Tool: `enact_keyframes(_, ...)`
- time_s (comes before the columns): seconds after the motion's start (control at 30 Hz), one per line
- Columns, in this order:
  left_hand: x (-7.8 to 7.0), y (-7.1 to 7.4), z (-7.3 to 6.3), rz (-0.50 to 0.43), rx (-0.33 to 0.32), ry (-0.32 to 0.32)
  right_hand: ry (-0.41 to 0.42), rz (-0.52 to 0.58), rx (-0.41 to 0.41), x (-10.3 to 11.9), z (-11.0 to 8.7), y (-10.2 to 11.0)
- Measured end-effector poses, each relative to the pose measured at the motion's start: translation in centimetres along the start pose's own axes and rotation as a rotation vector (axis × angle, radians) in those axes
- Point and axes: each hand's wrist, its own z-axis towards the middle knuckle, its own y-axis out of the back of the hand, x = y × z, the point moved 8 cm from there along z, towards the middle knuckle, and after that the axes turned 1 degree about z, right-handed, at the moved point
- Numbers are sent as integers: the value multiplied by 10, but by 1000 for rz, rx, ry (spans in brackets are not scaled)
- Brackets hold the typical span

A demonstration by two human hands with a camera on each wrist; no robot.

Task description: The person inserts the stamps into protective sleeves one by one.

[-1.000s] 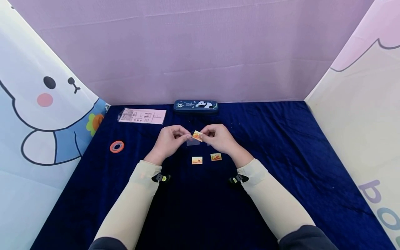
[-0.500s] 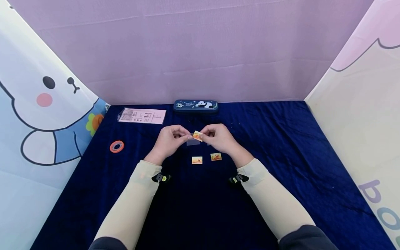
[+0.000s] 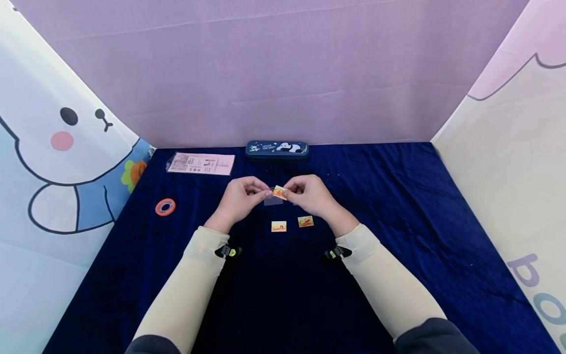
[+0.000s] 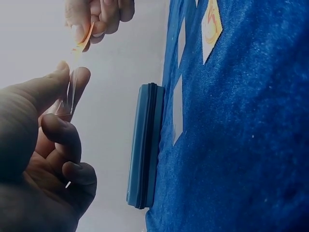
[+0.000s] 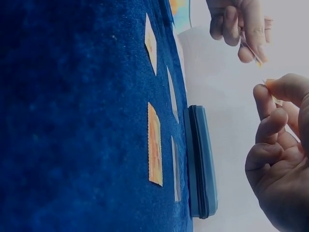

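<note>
Above the dark blue cloth, my right hand [image 3: 311, 194] pinches a small yellow-orange postage stamp [image 3: 279, 192] between thumb and index finger. My left hand [image 3: 240, 196] faces it, with thumb and index finger pinching a small clear plastic sleeve [image 4: 71, 92]. The stamp's near edge is right at the sleeve's upper end in the left wrist view. Nearer to me, a pale stamp [image 3: 278, 226] and a yellow stamp [image 3: 305, 221] with toothed edges lie flat. Under the hands, another clear sleeve [image 3: 273, 201] lies on the cloth, partly hidden by the fingers.
At the back stands a dark blue pencil case [image 3: 277, 151] with a panda print. Left of it lies a pink printed packet [image 3: 202, 163]. An orange ring-shaped roll [image 3: 165, 207] is on the left. Fabric walls close off the back and both sides.
Almost nothing differs. Both hands keep their place, still holding the stamp and the sleeve against each other, with only a very slight shift of the stamp.
</note>
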Motion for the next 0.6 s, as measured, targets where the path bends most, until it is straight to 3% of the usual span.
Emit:
enact_keyframes(0.3, 0, -3, 0, -84, 29, -4, 21, -6, -10, 0, 0, 0)
enact_keyframes(0.6, 0, -5, 0, -94, 33, 6, 6, 14, 0, 1, -1, 0)
